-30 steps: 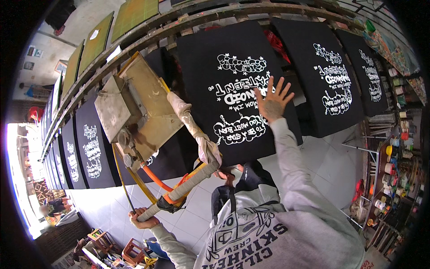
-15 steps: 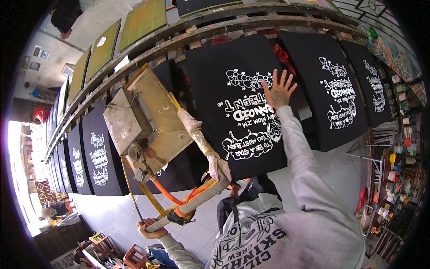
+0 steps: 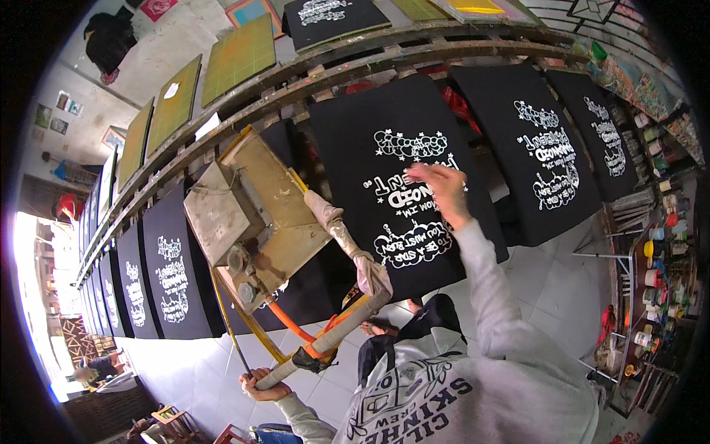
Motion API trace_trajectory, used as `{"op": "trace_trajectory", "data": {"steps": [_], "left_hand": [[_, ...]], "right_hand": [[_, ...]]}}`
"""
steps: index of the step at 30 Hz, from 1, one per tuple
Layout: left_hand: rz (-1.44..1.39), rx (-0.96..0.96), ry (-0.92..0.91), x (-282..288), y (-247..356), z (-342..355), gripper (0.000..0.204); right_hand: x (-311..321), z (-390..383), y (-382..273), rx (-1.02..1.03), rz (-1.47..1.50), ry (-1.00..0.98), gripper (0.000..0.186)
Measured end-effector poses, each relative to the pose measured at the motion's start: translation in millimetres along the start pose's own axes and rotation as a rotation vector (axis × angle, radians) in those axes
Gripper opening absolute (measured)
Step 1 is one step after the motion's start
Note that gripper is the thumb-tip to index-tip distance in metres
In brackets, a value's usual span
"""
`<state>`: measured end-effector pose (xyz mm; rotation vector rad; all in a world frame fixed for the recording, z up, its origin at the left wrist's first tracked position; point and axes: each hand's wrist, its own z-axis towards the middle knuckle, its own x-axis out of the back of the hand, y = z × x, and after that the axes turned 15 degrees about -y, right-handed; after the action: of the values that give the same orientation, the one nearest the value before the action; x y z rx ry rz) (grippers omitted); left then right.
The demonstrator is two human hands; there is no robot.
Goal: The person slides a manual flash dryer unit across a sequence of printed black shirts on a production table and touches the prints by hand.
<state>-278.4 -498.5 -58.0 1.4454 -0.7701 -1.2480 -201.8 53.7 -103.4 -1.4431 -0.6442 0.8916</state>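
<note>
My left hand (image 3: pixel 268 384) is closed round the taped pole handle of what looks like a gas heater (image 3: pixel 255 211). It has a boxy metal hood on a square plate, a yellow frame and an orange hose (image 3: pixel 288 320). The heater hangs over the row of black fabric panels, left of the nearest one. My right hand (image 3: pixel 442 191) is over that black printed panel (image 3: pixel 347 133), fingers loosely bent and holding nothing. White lettering and cloud shapes cover the panel; my hand hides part of the print. Whether my fingertips touch the cloth I cannot tell.
More black printed panels (image 3: pixel 543 200) lie to the right and left (image 3: pixel 166 229). Behind runs a wooden rail (image 3: pixel 325 78) with greenish boards (image 3: pixel 237 59). A rack of pots and jars (image 3: pixel 651 277) stands at right. Stools and clutter are at lower left, on a tiled floor (image 3: pixel 200 370).
My right hand has come off its flat, spread position on the print and moved nearer, its fingers now bent. The heater appears slightly lower and farther right in view, still in my left hand.
</note>
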Motion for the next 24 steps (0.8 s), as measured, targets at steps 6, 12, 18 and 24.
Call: {"op": "trace_trajectory", "data": {"steps": [6, 12, 18, 24], "left_hand": [[0.003, -0.043, -0.096, 9.7, -3.3, 0.6, 0.016], [0.262, -0.194, -0.393, 54.2, -24.8, 14.6, 0.021], [0.310, -0.406, -0.715, 74.2, -48.5, 32.9, 0.016], [-0.134, 0.088, -0.777, 63.4, -24.2, 21.4, 0.024]], "right_hand": [[-61.4, -106.2, -75.4, 0.182, 1.473, -0.119, 0.069], [-160.9, -150.3, -108.6, 0.329, 1.440, -0.177, 0.076], [-224.8, -175.4, -117.3, 0.430, 1.149, -0.224, 0.078], [-243.6, -153.7, -76.9, 0.187, -0.559, 0.053, 0.044]]}}
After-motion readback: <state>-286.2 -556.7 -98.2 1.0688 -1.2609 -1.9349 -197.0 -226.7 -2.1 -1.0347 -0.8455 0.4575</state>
